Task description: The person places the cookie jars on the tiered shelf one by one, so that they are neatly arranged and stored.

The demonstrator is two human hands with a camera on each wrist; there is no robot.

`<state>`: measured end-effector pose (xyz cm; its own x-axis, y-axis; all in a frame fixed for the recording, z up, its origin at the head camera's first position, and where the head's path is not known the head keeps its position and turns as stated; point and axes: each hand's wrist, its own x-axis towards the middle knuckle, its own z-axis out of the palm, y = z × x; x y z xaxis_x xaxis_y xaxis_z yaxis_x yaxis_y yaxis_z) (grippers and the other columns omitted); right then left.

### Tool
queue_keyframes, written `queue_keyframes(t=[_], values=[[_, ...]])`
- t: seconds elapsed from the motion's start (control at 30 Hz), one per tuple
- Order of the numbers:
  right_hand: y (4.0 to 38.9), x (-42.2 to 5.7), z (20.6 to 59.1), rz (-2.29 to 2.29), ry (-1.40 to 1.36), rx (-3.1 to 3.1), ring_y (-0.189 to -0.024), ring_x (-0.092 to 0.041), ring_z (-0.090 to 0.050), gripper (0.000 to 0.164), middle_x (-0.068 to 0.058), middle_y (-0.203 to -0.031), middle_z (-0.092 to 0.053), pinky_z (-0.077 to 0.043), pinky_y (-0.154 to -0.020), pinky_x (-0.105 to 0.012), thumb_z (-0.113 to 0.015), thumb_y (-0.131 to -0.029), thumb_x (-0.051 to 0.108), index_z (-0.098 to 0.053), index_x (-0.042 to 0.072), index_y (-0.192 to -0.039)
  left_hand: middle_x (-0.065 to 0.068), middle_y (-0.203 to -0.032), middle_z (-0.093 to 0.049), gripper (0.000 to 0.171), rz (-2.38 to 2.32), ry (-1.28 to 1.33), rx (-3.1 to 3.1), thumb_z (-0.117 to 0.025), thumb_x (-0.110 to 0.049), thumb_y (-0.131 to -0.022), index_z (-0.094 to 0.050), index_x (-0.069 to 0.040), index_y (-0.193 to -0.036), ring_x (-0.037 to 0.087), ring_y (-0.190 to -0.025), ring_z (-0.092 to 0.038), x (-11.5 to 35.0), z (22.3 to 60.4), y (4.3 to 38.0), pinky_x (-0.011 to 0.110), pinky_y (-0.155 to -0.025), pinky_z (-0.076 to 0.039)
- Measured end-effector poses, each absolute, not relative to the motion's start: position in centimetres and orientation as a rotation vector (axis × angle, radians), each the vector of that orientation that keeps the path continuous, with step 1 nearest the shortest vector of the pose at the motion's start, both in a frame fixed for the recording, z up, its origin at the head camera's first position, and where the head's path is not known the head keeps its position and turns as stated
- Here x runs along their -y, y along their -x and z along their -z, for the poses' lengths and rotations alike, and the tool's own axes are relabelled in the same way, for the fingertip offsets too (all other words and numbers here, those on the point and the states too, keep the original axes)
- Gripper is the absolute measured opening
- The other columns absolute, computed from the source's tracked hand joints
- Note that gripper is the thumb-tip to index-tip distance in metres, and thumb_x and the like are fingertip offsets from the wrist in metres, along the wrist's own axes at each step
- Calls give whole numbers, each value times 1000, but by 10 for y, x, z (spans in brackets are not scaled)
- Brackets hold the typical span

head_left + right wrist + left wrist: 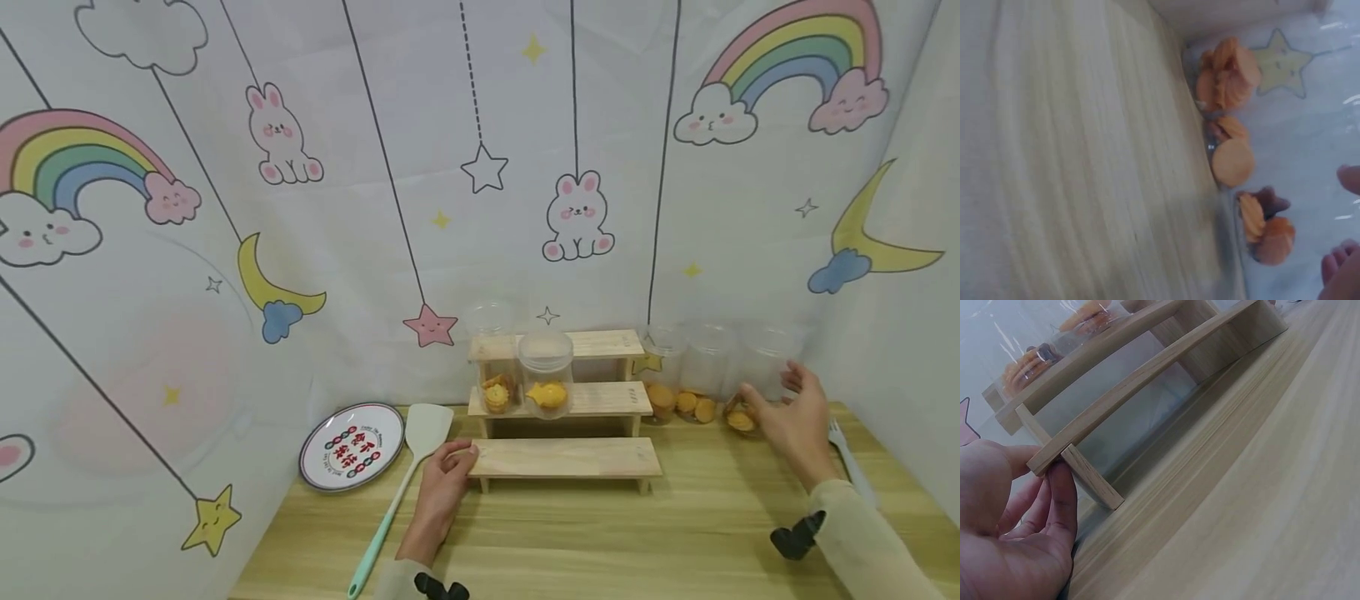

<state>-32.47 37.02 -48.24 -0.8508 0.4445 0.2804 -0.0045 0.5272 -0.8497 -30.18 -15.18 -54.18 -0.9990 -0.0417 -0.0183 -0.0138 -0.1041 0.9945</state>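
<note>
My left hand [442,479] pinches the left end of the lowest wooden step [1141,387], thumb above and fingers beneath. Behind it rises the rest of the wooden step stand [562,398]. On the middle step stand two clear lidded jars; the front one [547,375] has a yellow fish-shaped piece low inside. My right hand [795,421] holds the rightmost clear jar [767,354], thumb at its left and fingers at its right. Round orange biscuits [1269,234] lie in that jar's bottom. In the right wrist view only fingertips [1349,180] show at the edge.
Two more clear jars of biscuits, one [661,383] beside the stand and another [703,375], line up left of the held jar. A fork [847,454] lies at the right. At the left are a printed plate [318,467] and a spatula [405,487]. A patterned cloth [360,208] hangs behind.
</note>
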Motion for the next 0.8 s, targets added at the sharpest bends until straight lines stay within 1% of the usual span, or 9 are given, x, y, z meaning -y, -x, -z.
queue_keyframes(t=[0.1, 0.17, 0.2, 0.27, 0.37, 0.43, 0.5, 0.67, 0.8], values=[[315, -365, 480, -1245, 337, 2288, -148, -54, -39, 93, -32, -168, -37, -37, -120, -65, -72, -104, 39, -20, 1, -171, 8, -111, -74, 44, 2318, -65, 2086, -70, -27, -108, -59, 2, -140, 12, -96, -67, 152, 543, 301, 29, -82, -56], [305, -361, 478, -1196, 290, 2283, -145, -55, -42, 89, -33, -164, -40, -39, -118, -65, -73, -104, 33, -23, -2, -169, 7, -110, -74, 44, 2317, -66, 2084, -71, -27, -108, -59, 2, -139, 12, -95, -67, 152, 542, 301, 29, -82, -56], [300, -359, 477, -1168, 261, 2282, -143, -55, -43, 87, -34, -162, -41, -41, -119, -59, -74, -104, 30, -25, -3, -168, 7, -110, -74, 44, 2318, -62, 2083, -71, -27, -108, -59, 2, -139, 12, -95, -66, 152, 542, 301, 29, -82, -56], [289, -354, 475, -1113, 206, 2280, -139, -54, -45, 84, -35, -158, -44, -44, -117, -40, -76, -102, 25, -29, -4, -165, 6, -109, -74, 44, 2321, -62, 2084, -71, -26, -108, -60, 2, -139, 12, -95, -66, 152, 541, 301, 29, -82, -56], [274, -346, 471, -1067, 122, 2269, -134, -52, -48, 78, -33, -150, -50, -40, -100, -13, -80, -100, 21, -36, -6, -159, 6, -109, -74, 43, 2318, -65, 2087, -71, -25, -108, -59, 3, -139, 12, -95, -66, 151, 539, 301, 28, -82, -56], [265, -338, 467, -1068, 84, 2270, -133, -51, -49, 76, -30, -146, -52, -36, -89, -4, -83, -98, 22, -40, -5, -155, 6, -109, -74, 43, 2306, -68, 2087, -71, -25, -108, -60, 3, -139, 11, -96, -66, 151, 539, 302, 28, -82, -55], [257, -328, 464, -1068, 56, 2281, -129, -52, -53, 74, -29, -144, -54, -37, -83, -2, -85, -97, 24, -43, -4, -151, 6, -110, -74, 43, 2295, -70, 2087, -71, -25, -108, -60, 2, -139, 11, -96, -66, 151, 538, 301, 28, -83, -55], [238, -297, 459, -1112, -9, 2315, -125, -52, -57, 73, -26, -142, -56, -39, -80, -1, -86, -96, 27, -46, -2, -149, 6, -112, -74, 42, 2289, -93, 2103, -70, -25, -108, -60, 2, -139, 11, -97, -65, 150, 539, 298, 28, -83, -55], [228, -271, 456, -1129, -109, 2278, -125, -16, -58, 74, -16, -136, -59, -41, -88, 2, -90, -93, 22, -48, -1, -149, 6, -112, -74, 42, 2304, -74, 2092, -70, -26, -108, -60, 2, -139, 11, -96, -65, 150, 540, 299, 28, -82, -55]])
